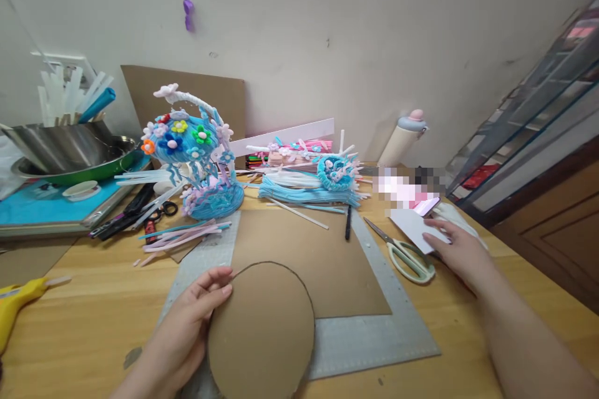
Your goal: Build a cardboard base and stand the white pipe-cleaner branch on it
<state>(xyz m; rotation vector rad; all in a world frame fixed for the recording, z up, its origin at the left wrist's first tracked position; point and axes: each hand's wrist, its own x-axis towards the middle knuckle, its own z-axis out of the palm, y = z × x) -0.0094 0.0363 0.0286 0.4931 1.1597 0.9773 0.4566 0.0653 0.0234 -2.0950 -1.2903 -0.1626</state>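
My left hand (199, 308) grips the upper left edge of a round cardboard disc (262, 336), thumb on its face. The disc is held over a grey cutting mat (365, 346) and a rectangular cardboard sheet (304, 249). On the right, my right hand (456, 249) has its fingers closed on a white card (414, 227), beside a partly blurred phone-like object. Scissors with pale green handles (412, 262) lie just left of that hand. A black pen (348, 223) rests at the sheet's upper right.
A blue flower-covered craft (187, 143) stands behind the mat, with blue pipe cleaners (299, 192) to its right. At left are a metal bowl (70, 146) and a yellow glue gun (23, 299). A bottle (402, 140) leans near the wall.
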